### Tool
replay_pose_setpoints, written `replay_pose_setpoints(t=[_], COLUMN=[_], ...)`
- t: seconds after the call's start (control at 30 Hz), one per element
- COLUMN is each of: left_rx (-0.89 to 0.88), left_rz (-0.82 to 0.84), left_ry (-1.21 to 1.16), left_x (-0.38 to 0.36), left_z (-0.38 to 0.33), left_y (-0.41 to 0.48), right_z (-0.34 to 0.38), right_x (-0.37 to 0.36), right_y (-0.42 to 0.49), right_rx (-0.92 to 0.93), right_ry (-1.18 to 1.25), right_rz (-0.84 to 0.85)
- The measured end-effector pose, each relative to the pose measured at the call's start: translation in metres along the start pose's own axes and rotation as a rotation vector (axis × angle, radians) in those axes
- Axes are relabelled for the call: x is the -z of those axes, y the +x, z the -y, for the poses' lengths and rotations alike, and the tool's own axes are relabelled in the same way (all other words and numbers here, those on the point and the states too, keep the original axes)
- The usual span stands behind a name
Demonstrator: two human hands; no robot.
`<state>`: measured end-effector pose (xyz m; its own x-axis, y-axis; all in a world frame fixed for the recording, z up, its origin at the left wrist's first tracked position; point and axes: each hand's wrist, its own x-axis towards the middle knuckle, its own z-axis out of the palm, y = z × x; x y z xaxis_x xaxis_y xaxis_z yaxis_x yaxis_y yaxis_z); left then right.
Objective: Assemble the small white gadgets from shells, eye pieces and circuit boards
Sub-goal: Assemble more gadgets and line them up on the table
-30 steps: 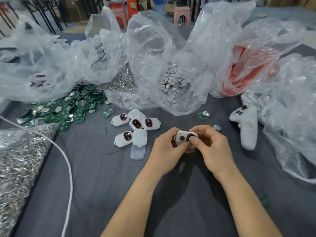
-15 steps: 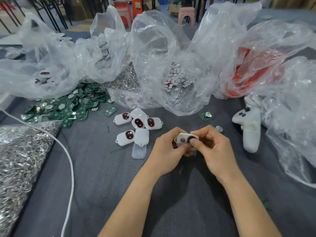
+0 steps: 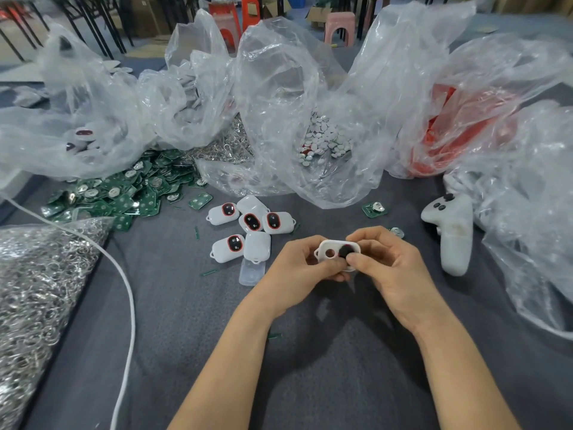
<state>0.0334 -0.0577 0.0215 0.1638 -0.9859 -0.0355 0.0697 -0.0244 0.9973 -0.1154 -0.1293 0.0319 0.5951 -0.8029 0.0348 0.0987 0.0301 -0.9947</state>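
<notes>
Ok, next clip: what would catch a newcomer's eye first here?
Dead centre, the left hand and right hand grip a white shell, the right thumb on a dark eye piece beside one open hole. Behind them, crumpled clear plastic bags span the back, with a green spill of circuit boards at left and a cluster of finished gadgets just in front. A heap of metal rings sits at the near left.

Matt plastic shell, crinkly glossy bags, grey cloth
</notes>
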Motion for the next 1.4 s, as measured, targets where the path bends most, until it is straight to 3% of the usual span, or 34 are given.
replay_pose_setpoints(t=[0.33, 0.53, 0.6, 0.67, 0.73, 0.77, 0.8, 0.87, 1.03, 1.17, 1.23, 1.4], left_rx=[-0.015, -0.075, -0.241, -0.352, -0.152, 0.033, 0.193, 0.281, -0.005, -0.263, -0.249, -0.137], left_rz=[0.020, -0.058, -0.271, -0.716, -1.075, -1.102, -1.068, -0.998, -0.979, -0.885, -0.760, -0.422], left_ry=[-0.089, 0.096, 0.300, 0.626, 0.941, 1.028, 1.075, 1.108, 0.935, 0.272, 0.102, 0.144], left_x=[-0.003, -0.006, -0.004, 0.009, 0.033, 0.045, 0.053, 0.060, 0.059, 0.056, 0.053, 0.036], left_z=[-0.004, -0.005, -0.008, -0.011, -0.011, -0.008, -0.006, -0.001, 0.000, -0.016, -0.023, -0.024], left_y=[-0.003, -0.003, -0.004, -0.003, 0.000, 0.002, 0.004, 0.010, 0.018, 0.008, 0.004, -0.002], right_z=[0.001, -0.002, -0.004, -0.007, -0.011, -0.013, -0.014, -0.016, -0.016, -0.016, -0.016, -0.014], right_x=[0.001, -0.002, -0.004, -0.003, -0.002, -0.003, -0.003, -0.005, -0.006, -0.006, -0.007, -0.007], right_y=[0.001, 0.001, 0.003, 0.004, 0.005, 0.006, 0.006, 0.007, 0.006, 0.006, 0.006, 0.006], right_rx=[0.055, 0.104, 0.099, 0.091, 0.080, 0.077, 0.078, 0.086, 0.114, 0.112, 0.111, 0.122], right_ry=[0.036, -0.088, -0.103, -0.127, -0.161, -0.192, -0.226, -0.286, -0.333, -0.297, -0.271, -0.246], right_rz=[0.028, -0.070, -0.118, -0.154, -0.164, -0.162, -0.159, -0.152, -0.171, -0.193, -0.200, -0.253])
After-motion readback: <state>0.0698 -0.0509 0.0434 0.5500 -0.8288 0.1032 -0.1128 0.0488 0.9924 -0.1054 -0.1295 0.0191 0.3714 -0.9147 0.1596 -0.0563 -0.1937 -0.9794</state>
